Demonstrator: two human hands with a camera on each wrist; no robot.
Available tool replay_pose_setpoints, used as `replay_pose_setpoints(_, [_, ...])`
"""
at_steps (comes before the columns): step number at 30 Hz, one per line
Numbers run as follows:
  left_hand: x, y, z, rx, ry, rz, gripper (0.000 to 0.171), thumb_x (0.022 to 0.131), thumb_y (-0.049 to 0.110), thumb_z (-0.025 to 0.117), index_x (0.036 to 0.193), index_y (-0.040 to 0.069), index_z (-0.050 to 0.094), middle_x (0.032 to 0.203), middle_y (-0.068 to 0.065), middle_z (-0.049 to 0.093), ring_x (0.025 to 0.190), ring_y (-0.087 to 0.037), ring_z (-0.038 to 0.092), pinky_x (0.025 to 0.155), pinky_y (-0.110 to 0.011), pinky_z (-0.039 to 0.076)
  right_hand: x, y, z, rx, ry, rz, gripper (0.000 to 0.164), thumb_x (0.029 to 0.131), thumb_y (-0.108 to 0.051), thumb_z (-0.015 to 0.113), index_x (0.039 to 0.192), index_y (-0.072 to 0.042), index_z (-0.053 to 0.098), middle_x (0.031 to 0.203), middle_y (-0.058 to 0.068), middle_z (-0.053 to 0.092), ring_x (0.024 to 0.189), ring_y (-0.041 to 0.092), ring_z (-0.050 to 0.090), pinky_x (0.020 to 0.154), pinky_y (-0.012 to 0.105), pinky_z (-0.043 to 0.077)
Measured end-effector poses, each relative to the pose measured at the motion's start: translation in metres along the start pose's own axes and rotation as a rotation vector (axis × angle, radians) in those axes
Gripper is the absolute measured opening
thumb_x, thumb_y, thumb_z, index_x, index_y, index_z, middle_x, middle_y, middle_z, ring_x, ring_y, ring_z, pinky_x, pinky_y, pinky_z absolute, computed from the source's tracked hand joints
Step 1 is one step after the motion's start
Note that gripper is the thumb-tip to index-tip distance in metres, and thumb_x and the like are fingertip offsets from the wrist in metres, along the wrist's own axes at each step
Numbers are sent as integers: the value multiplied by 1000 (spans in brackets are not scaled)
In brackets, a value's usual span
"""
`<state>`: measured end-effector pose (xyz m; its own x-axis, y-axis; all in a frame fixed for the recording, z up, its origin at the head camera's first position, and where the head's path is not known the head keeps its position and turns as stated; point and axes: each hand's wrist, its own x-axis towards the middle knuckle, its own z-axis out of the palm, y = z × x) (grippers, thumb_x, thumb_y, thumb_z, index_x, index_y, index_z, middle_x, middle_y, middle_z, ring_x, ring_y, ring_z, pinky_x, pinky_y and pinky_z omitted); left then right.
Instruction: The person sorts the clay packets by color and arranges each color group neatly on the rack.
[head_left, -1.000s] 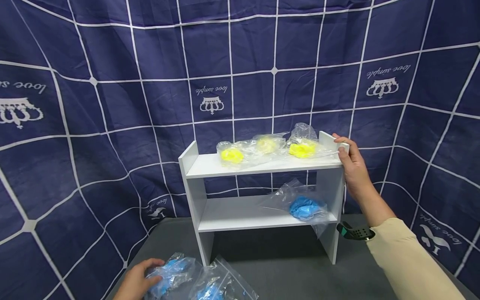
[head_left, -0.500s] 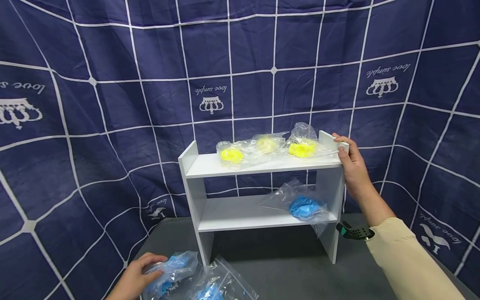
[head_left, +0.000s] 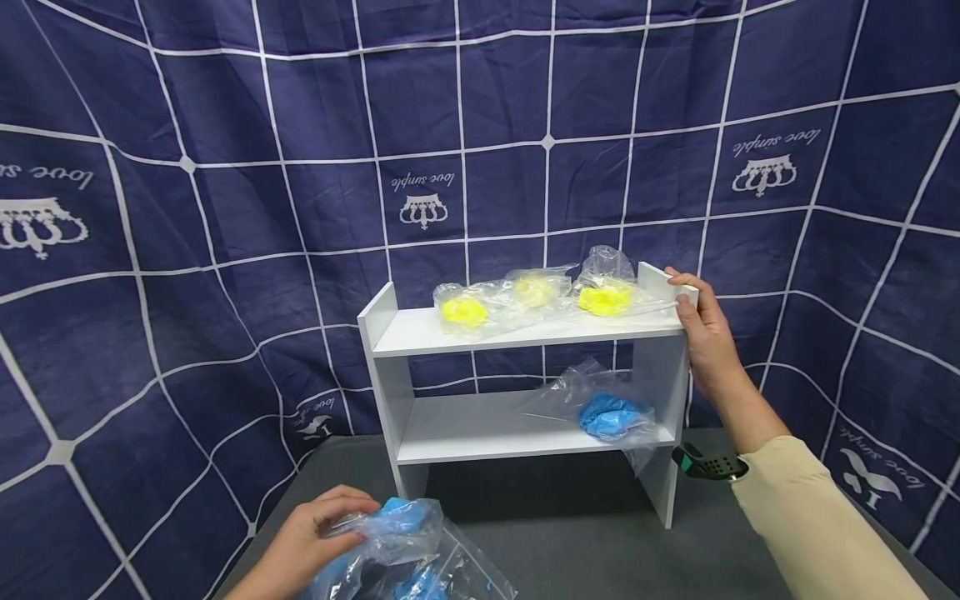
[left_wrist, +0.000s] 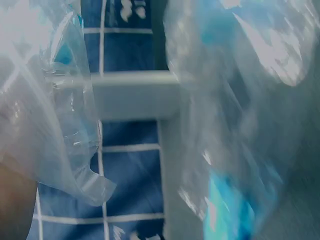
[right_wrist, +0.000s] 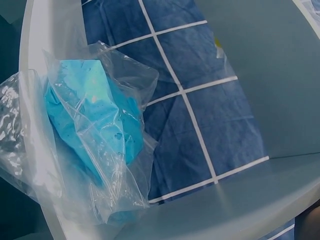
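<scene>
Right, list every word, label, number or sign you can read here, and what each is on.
"love simple", upside down, on the navy cloth, above the middle crown.
"love simple", upside down, same cloth, above the right crown.
"love si", upside down, cut off by the frame edge, above the left crown.
Lettering by the right moustache and lower-left print: too small or creased.
Bags, shelf, wristband: nothing legible.

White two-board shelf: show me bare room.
Bare: the white lower board, from the white left panel to the blue-filled clear plastic bag. Crowded: white upper board, yellow-filled clear plastic bags lying middle to right.
</scene>
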<state>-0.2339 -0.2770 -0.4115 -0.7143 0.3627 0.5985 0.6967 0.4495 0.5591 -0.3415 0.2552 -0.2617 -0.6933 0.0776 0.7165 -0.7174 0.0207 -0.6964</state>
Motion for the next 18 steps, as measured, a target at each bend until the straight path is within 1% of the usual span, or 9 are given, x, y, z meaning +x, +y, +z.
replay_pose_setpoints(3, [11, 13, 6, -17, -10, -6, 35, 78, -1, 79, 110, 14, 74, 108, 0, 70, 100, 2, 64, 86, -9, 49, 0, 0, -1, 3, -5, -4, 28, 106, -26, 46, 133, -18, 51, 166, 6, 27, 155, 21, 19, 123, 37, 9])
replay_pose_setpoints(6, [23, 25, 9, -29, -11, -30, 36, 79, -1, 77, 111, 14, 74, 110, 1, 70, 101, 1, 64, 86, -11, 51, 0, -1, 0, -3, -4, -1, 28, 106, -27, 46, 133, -18, 51, 165, 5, 27, 155, 20, 19, 123, 36, 9])
replay_pose_setpoints(10, [44, 38, 13, -52, 11, -61, 37, 81, -2, 76, 112, 18, 74, 114, 2, 69, 105, 0, 64, 88, -13, 52, -1, -1, 0, -10, 12, 1, 28, 106, -27, 46, 132, -19, 51, 165, 4, 29, 154, 19, 20, 122, 34, 10])
replay_pose_setpoints(13, [60, 46, 17, -77, 48, -74, 38, 80, -4, 75, 111, 19, 74, 115, 2, 69, 107, -1, 64, 90, -15, 52, -1, -1, 0, 0, 11, -2, 27, 106, -27, 46, 132, -18, 51, 164, 5, 30, 153, 18, 22, 120, 30, 13])
replay_pose_setpoints(16, [76, 50, 23, -68, 108, -94, 37, 80, -4, 76, 110, 18, 74, 115, 2, 70, 108, 0, 63, 90, -14, 52, -1, -1, 0, 8, 7, -7, 27, 106, -26, 45, 132, -17, 51, 164, 6, 30, 152, 17, 23, 117, 26, 16])
replay_pose_setpoints(18, [87, 52, 29, -40, 159, -119, 36, 80, -3, 77, 110, 18, 75, 114, 3, 71, 108, -1, 64, 90, -13, 51, -1, -1, 1, 11, 6, -10, 27, 106, -26, 45, 132, -17, 51, 164, 6, 30, 152, 17, 24, 116, 23, 18])
